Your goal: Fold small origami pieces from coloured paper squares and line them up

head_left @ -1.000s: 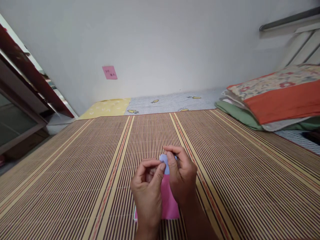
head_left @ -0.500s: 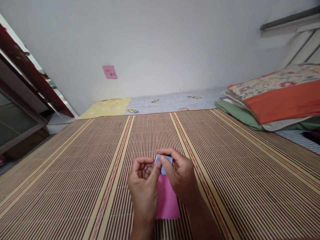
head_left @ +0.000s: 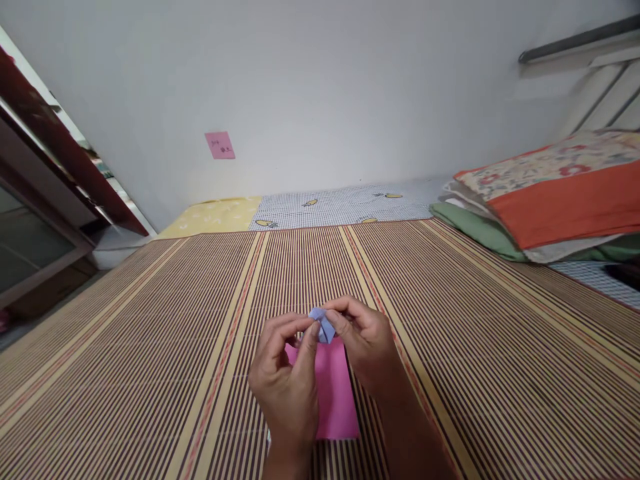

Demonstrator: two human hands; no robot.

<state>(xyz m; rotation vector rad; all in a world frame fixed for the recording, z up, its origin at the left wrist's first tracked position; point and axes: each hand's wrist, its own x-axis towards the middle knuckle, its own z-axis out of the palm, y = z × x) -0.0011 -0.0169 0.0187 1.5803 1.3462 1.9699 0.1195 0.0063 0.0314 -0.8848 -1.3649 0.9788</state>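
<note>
A small piece of folded blue paper (head_left: 324, 328) is held up between both hands, with creases and slanted edges showing. My left hand (head_left: 286, 373) pinches its left side between thumb and fingers. On the right side, the thumb and fingertips of my right hand (head_left: 364, 343) grip the same paper. Beneath the hands a pink sheet of paper (head_left: 336, 393) lies on the striped mat (head_left: 165, 347); my left hand and wrist cover part of it.
A pink note (head_left: 220, 145) with handwriting sticks to the white wall. Folded bedding (head_left: 565, 200) in orange, floral and green is piled at the right. Patterned cloth (head_left: 330, 203) runs along the wall behind the mat. A dark red frame (head_left: 75, 140) stands at the left.
The blue paper has changed from a flat-edged shape to a more angular, partly opened fold. My left hand has shifted slightly left, and more of the pink sheet shows.
</note>
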